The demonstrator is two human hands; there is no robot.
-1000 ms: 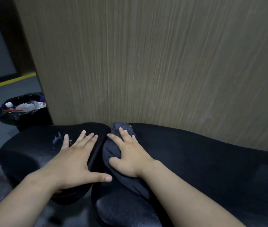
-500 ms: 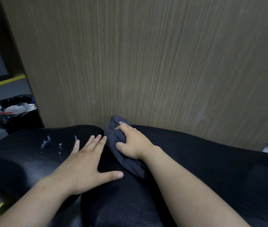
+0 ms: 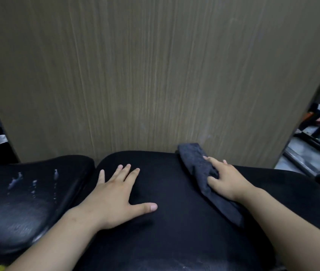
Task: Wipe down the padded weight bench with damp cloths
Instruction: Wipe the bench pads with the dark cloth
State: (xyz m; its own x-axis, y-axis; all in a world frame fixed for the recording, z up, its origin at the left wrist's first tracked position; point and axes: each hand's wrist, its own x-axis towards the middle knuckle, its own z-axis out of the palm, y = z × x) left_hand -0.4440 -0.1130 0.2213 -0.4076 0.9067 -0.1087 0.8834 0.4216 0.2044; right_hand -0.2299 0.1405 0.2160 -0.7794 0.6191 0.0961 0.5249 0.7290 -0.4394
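The padded weight bench [image 3: 174, 222] lay directly below the person in the head view, its long axis running left to right across the frame, with its far edge just beside a wood-grain panel [image 3: 155, 75]. The left hand [image 3: 114, 194] rested flat on the main pad, fingers spread and holding nothing. The right hand [image 3: 227, 178] gripped a bunched dark cloth [image 3: 196, 163] and pressed it onto the pad's far edge, near the panel. The two hands were well apart.

A separate seat pad [image 3: 28, 202] sat to the left across a narrow gap and carried pale wet streaks [image 3: 16, 181]. These lay nearer the empty left hand, so the cloth would probably have to travel left along the bench's length to reach them.

No brand, label or legible writing showed anywhere.
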